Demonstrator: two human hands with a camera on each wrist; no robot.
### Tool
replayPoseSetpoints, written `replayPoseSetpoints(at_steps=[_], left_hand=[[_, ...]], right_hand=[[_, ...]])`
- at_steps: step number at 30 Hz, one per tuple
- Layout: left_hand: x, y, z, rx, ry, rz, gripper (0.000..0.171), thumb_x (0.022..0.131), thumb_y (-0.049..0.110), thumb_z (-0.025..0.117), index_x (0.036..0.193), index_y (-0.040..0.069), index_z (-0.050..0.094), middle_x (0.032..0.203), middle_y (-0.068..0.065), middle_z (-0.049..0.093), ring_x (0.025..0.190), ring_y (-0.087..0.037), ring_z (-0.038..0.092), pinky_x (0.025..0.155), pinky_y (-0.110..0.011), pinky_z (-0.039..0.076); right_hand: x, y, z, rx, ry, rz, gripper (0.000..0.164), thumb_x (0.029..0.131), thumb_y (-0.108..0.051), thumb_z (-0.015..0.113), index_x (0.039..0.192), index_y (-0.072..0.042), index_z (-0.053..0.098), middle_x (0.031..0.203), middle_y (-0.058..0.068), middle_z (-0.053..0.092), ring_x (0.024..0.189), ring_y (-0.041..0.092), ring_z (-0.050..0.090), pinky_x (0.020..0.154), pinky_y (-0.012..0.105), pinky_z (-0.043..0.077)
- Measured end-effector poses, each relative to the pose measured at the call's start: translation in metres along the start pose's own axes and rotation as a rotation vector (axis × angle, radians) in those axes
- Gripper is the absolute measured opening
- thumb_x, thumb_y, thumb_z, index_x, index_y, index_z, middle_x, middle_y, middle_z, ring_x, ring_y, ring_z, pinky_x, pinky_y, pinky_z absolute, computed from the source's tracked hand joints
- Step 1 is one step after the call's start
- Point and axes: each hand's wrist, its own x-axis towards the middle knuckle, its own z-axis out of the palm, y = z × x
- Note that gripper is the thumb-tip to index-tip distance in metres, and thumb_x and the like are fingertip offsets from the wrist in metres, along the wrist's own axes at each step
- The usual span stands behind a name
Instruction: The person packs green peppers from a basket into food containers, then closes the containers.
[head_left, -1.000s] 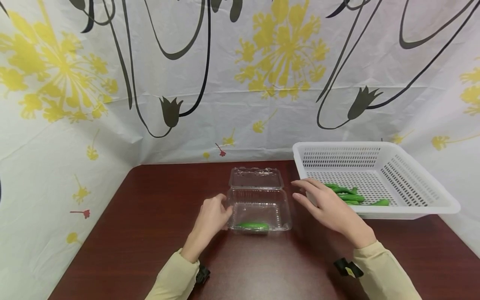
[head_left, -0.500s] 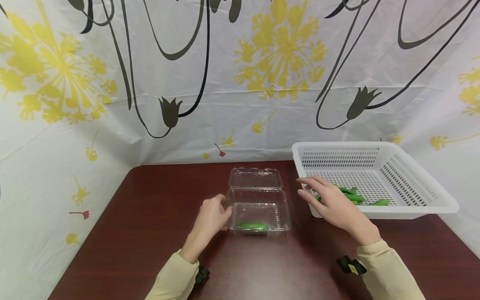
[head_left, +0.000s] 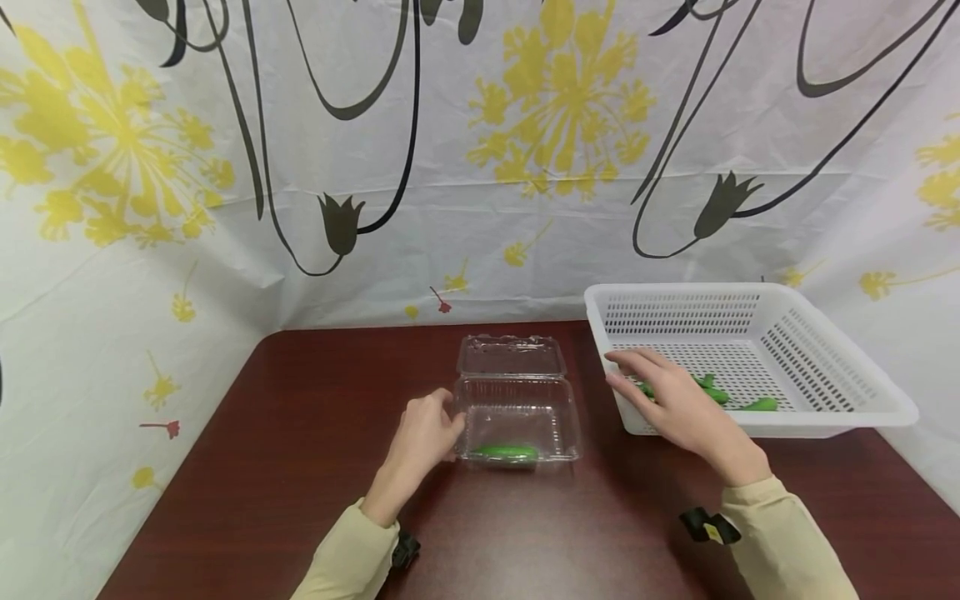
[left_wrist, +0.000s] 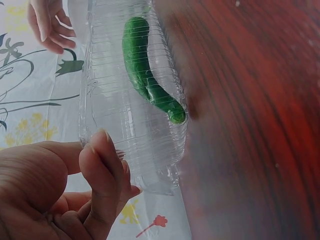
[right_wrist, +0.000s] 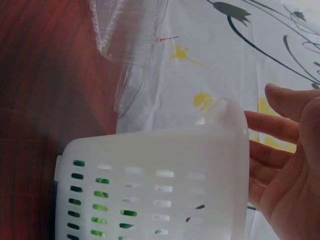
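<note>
A clear plastic clamshell box [head_left: 517,421] stands on the table with its lid [head_left: 512,358] folded back. Inside lies one curved green vegetable [left_wrist: 140,65], like a small cucumber. My left hand [head_left: 423,429] pinches the box's left rim between thumb and fingers. Over the near left rim of a white perforated basket [head_left: 817,422] hovers my right hand [head_left: 678,408], its fingers relaxed and holding nothing. Several similar green vegetables [head_left: 761,405] lie in the basket, some hidden behind that hand; a few show through the slots in the right wrist view.
The dark red wooden table [head_left: 315,417] carries both the box and the basket, with the box in the middle and the basket at the back right. Behind them hangs a white cloth [head_left: 450,233] with yellow flowers and dark stems.
My right hand has moved right, away from the box and over the basket's near left rim. The left hand, box and vegetable inside it have stayed put.
</note>
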Motion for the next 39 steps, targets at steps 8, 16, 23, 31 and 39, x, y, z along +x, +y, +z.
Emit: replayPoseSetpoints(at_steps=[8, 16, 23, 31, 39], left_hand=[[0.000, 0.001, 0.000, 0.011, -0.001, 0.003, 0.033, 0.092, 0.006, 0.068, 0.120, -0.010, 0.062, 0.057, 0.004, 0.058, 0.037, -0.003, 0.055, 0.052, -0.026, 0.053], [0.001, 0.000, 0.000, 0.008, -0.005, -0.003, 0.034, 0.092, 0.007, 0.068, 0.121, -0.010, 0.062, 0.057, 0.004, 0.058, 0.037, -0.003, 0.055, 0.053, -0.026, 0.053], [0.001, 0.000, -0.001, 0.006, -0.008, -0.006, 0.034, 0.092, 0.007, 0.067, 0.122, -0.010, 0.062, 0.056, 0.004, 0.059, 0.037, -0.003, 0.056, 0.055, -0.028, 0.054], [0.001, 0.000, -0.001, 0.024, -0.004, 0.008, 0.035, 0.092, 0.007, 0.067, 0.122, -0.010, 0.061, 0.055, 0.006, 0.058, 0.036, -0.002, 0.054, 0.062, -0.032, 0.057], [0.000, 0.000, -0.001, 0.022, -0.004, 0.006, 0.034, 0.092, 0.007, 0.067, 0.121, -0.010, 0.062, 0.055, 0.005, 0.058, 0.036, -0.002, 0.055, 0.062, -0.032, 0.057]], right_hand=[[-0.001, 0.007, -0.001, 0.002, 0.015, -0.007, 0.037, 0.104, -0.025, 0.057, 0.135, -0.004, 0.060, 0.130, 0.012, 0.061, 0.107, 0.030, 0.063, 0.088, 0.051, 0.051], [0.000, 0.013, -0.002, 0.009, 0.033, -0.020, 0.035, 0.103, -0.020, 0.059, 0.134, -0.004, 0.061, 0.125, 0.013, 0.063, 0.098, 0.024, 0.067, 0.082, 0.048, 0.053], [-0.001, 0.018, -0.001, 0.010, 0.052, -0.025, 0.034, 0.102, -0.018, 0.061, 0.132, -0.004, 0.062, 0.124, 0.012, 0.064, 0.095, 0.024, 0.069, 0.080, 0.049, 0.054], [-0.001, 0.024, -0.003, 0.014, 0.028, 0.001, 0.036, 0.103, -0.020, 0.060, 0.134, -0.001, 0.060, 0.125, 0.016, 0.063, 0.101, 0.033, 0.068, 0.087, 0.054, 0.052], [-0.002, 0.029, -0.004, -0.011, 0.047, -0.036, 0.037, 0.100, -0.013, 0.063, 0.133, 0.002, 0.059, 0.119, 0.019, 0.064, 0.098, 0.036, 0.067, 0.085, 0.056, 0.052]])
